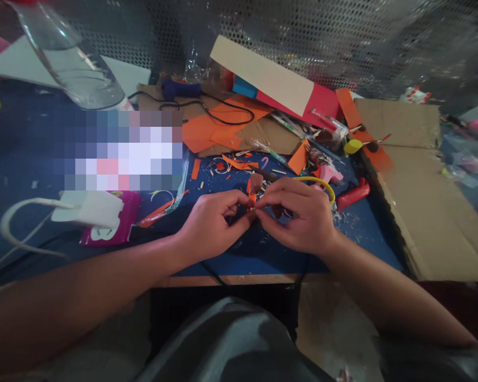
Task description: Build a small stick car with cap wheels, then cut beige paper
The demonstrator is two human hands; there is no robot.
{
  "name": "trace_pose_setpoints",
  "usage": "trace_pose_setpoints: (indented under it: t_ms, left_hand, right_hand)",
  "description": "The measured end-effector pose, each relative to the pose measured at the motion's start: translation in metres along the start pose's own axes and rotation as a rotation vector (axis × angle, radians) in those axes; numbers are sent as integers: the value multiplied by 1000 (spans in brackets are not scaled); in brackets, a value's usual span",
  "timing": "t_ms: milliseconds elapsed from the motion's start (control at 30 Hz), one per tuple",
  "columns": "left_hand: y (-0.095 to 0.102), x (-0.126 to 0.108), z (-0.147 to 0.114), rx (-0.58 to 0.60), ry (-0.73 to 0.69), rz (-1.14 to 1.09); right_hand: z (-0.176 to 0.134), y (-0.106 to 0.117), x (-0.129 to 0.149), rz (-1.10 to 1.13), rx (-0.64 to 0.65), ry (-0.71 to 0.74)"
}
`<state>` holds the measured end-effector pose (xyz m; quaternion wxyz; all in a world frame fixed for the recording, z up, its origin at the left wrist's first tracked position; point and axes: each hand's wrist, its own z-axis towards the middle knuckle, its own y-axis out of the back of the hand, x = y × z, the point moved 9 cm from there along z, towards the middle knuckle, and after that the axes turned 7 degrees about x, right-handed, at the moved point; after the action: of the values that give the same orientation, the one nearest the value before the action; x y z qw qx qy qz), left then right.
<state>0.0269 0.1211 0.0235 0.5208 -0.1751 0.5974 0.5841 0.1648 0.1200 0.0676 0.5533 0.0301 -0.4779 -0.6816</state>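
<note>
The left hand [219, 220] and right hand [298, 215] meet with fingers drawn narrow, both pinching a small orange piece with a brownish-pink top [252, 197] between their fingertips, above the blue tabletop [271, 261] near its front edge. Markings on the flat magenta socket block [133, 212] and the clear plastic bottle [77, 71] are too blurred to read.

1 clear bottle [79, 69], white charger [91, 208] on magenta socket block [132, 208], flat cardboard [434, 201] at right

Left hand [215, 220] and right hand [302, 215] pinch, fingertips close together.
</note>
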Motion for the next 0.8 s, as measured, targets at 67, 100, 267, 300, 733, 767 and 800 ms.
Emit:
trace_pose_setpoints:
  t_ms: [67,100,267,300,733,767,800]
  left_hand:
    - [0,-2,1,-4,-10,3]
    - [0,-2,1,-6,-13,8]
    - [-2,-3,2,6,2,-12]
    - [-2,-2,2,7,4,-22]
    - [-5,5,1,24,33,-52]
    - [-6,6,1,26,40,-51]
    - [-5,7,1,25,46,-47]
  right_hand:
    - [1,-1,2,-16,-3,9]
    - [1,-1,2,-19,-1,7]
    - [2,-5,-1,10,16,-54]
    - [2,-6,-3,33,20,-79]
    - [-4,-14,-15,166,-8,-299]
    - [-4,-15,-16,176,0,-314]
    - [-4,-16,-17,188,14,-331]
